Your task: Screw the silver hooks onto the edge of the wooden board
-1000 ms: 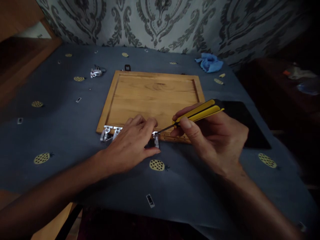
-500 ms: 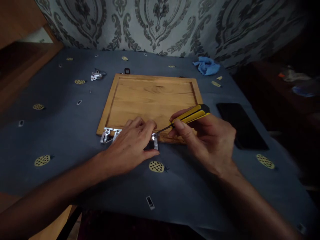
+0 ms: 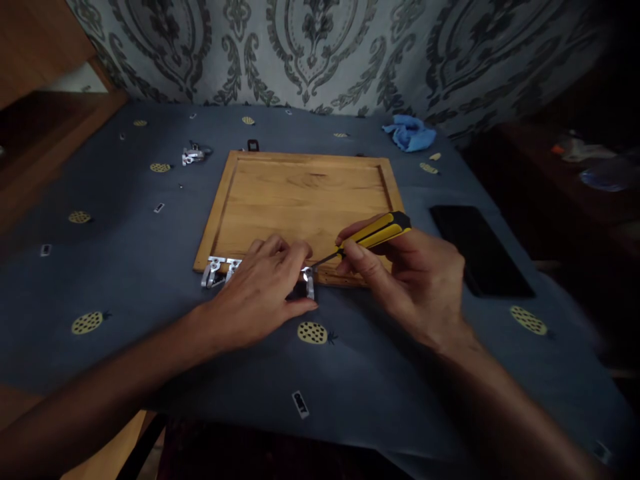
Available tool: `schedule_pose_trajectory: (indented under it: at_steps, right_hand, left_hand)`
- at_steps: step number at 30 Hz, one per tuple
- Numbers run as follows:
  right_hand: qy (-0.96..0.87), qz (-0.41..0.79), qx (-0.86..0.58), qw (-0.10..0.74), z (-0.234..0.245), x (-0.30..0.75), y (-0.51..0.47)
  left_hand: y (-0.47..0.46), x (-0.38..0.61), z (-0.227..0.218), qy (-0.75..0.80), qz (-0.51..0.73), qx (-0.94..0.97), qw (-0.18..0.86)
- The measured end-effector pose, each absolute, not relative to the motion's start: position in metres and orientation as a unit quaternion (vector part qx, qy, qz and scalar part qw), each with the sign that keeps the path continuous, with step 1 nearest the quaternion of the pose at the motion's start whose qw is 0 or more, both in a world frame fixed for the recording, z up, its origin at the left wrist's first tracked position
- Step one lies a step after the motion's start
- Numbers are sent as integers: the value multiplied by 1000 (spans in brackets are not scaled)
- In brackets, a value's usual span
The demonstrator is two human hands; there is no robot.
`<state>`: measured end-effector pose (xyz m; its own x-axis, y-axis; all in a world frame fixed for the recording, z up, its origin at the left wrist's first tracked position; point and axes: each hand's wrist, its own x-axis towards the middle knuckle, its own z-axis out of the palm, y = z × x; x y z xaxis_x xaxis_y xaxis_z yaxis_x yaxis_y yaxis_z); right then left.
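A framed wooden panel (image 3: 300,207) lies flat on the patterned tablecloth, its near edge carrying metal hinges. My left hand (image 3: 255,290) rests over that edge, fingers curled and thumb at the front, gripping a hinge (image 3: 311,285) that is partly covered by the hand. Between the fingers of my right hand (image 3: 420,280) is a yellow and black screwdriver (image 3: 375,233). Its shaft slants down to the left, with the tip at the gripped hinge. Another silver hinge (image 3: 213,272) sits at the panel's near left corner, left of my hand.
A loose hinge (image 3: 194,156) lies beyond the panel's left side, with a tiny screw-like piece (image 3: 181,186) nearby. A black phone (image 3: 480,250) is at the right. A crumpled blue cloth (image 3: 410,133) lies at the back right, before a patterned curtain (image 3: 320,60).
The screwdriver handle and my right hand have shifted slightly left and turned a little. My left hand keeps its hold on the hinge. The whole view has moved slightly.
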<state>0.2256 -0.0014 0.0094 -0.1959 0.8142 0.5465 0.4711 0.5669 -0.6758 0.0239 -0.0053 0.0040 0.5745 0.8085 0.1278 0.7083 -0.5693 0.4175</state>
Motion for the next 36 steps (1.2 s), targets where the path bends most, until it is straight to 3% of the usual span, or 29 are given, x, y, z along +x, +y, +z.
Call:
schedule_pose_trajectory:
  at_steps: [8,14,36]
  right_hand:
    - [-759,170,-425,464,10,226,-2]
    - [-694,206,-453,520,12,224,-8]
    - [-759,163,-437,454,17,227,-5]
  left_hand:
    - [-5,24,6,433,145,877,150]
    - [-5,24,7,433,147,876,154]
    - [0,8,21,449,161,867,144]
